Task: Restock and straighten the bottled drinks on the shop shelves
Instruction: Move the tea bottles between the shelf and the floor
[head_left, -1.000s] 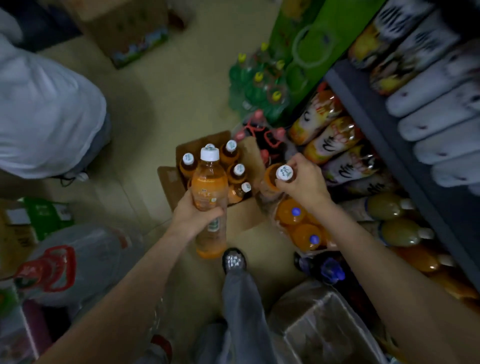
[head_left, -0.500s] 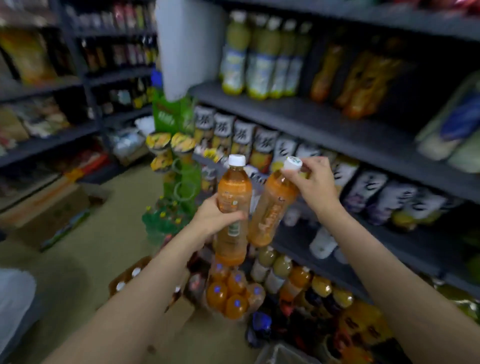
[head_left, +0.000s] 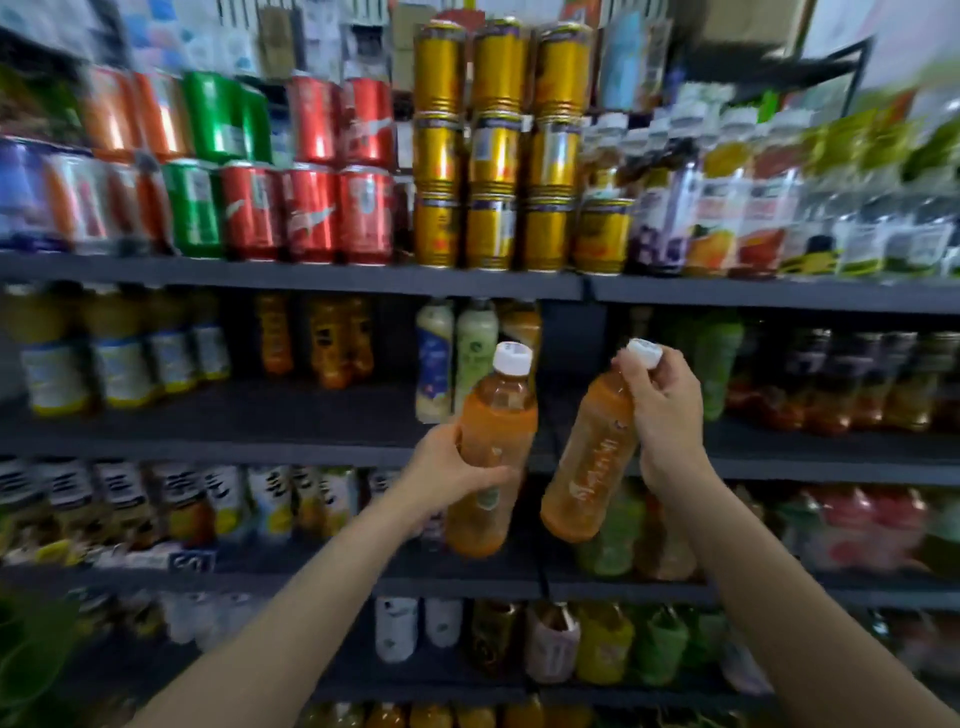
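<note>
**Two orange bottles raised to the second shelf**

Left hand (head_left: 447, 470) wrapped round the middle of one orange bottle (head_left: 493, 452), held near upright with its white cap up. Right hand (head_left: 662, 415) pinching the second orange bottle (head_left: 592, 452) at neck and cap, body hanging tilted with the base swung toward the first. Both bottles off any shelf, held in the air in front of the front edge of the second shelf (head_left: 260, 415), just beside each other but apart.

On that shelf, a short row of similar orange bottles (head_left: 322, 338) toward the back, left of the two held; bare dark board along the front edge ahead of them. Pale-labelled bottles (head_left: 457, 353) standing right behind the left-hand bottle. Cans (head_left: 311, 208) stacked on the shelf above.

Likely risks from here:
- Grip at the cap alone on the right: little control of the base, so a swing into the pale-labelled bottles or the shelf edge, or a slip from the fingers.
- Both hands full: none free to steady a knocked neighbour.
- Reaching deep toward the orange row: caps catching the underside of the shelf above.
- Picture blurred, so exact clearances unclear.
</note>
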